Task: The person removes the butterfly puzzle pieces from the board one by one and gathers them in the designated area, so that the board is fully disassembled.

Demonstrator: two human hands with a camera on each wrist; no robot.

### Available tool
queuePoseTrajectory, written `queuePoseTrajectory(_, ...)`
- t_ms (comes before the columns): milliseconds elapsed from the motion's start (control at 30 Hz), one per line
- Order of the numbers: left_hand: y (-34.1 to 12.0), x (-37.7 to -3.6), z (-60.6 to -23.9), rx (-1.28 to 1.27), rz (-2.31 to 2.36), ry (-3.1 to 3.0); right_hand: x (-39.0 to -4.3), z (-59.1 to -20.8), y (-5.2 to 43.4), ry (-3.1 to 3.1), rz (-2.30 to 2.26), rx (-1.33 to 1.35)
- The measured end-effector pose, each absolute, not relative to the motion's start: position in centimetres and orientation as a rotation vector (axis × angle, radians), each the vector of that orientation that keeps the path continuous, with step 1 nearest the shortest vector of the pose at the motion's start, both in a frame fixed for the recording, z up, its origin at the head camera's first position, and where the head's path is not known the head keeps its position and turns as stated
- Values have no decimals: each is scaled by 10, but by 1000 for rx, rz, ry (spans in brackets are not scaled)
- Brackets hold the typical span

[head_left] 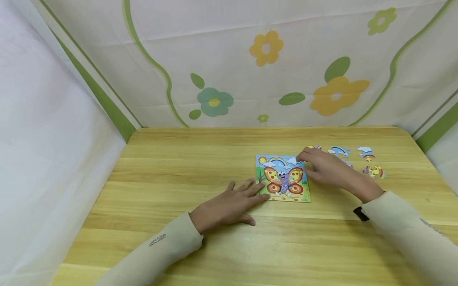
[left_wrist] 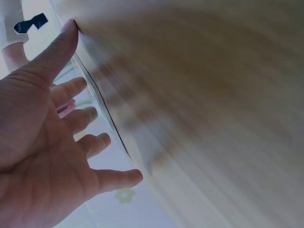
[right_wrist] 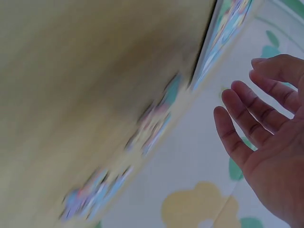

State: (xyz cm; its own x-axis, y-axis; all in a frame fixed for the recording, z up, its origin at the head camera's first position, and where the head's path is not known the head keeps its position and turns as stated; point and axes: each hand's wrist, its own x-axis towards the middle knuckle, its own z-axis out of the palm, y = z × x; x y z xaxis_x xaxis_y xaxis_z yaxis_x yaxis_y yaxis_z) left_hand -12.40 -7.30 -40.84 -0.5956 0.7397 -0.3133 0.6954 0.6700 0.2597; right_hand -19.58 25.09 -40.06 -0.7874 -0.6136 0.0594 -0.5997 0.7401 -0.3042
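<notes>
A square butterfly picture board (head_left: 284, 180), with a sun and rainbow along its top, lies on the table. My left hand (head_left: 232, 204) has its fingers spread, with fingertips over the board's lower left edge. In the left wrist view the palm of that left hand (left_wrist: 52, 133) holds nothing. My right hand (head_left: 327, 169) is over the board's upper right edge with its fingers loosely bent. In the right wrist view that right hand (right_wrist: 270, 109) shows bare fingers, and the board (right_wrist: 221, 40) is seen edge-on.
Several loose jigsaw pieces lie right of the board: a rainbow piece (head_left: 339, 151), a cloud piece (head_left: 365, 152) and a yellow-and-red piece (head_left: 375, 171) among them. Another piece (head_left: 315, 147) is partly behind the right hand. A flowered curtain (head_left: 229, 59) rises behind the wooden table (head_left: 171, 167).
</notes>
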Motion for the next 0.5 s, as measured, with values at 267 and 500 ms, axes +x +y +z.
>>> queuePoseTrajectory(267,-80,-123,-407,1111,151,2504,-192,-408,213,2778,-519,-1061)
queuePoseTrajectory(500,-82,-122,-407,1133,131,2517,-190,-412,192,2711,-513,-1134)
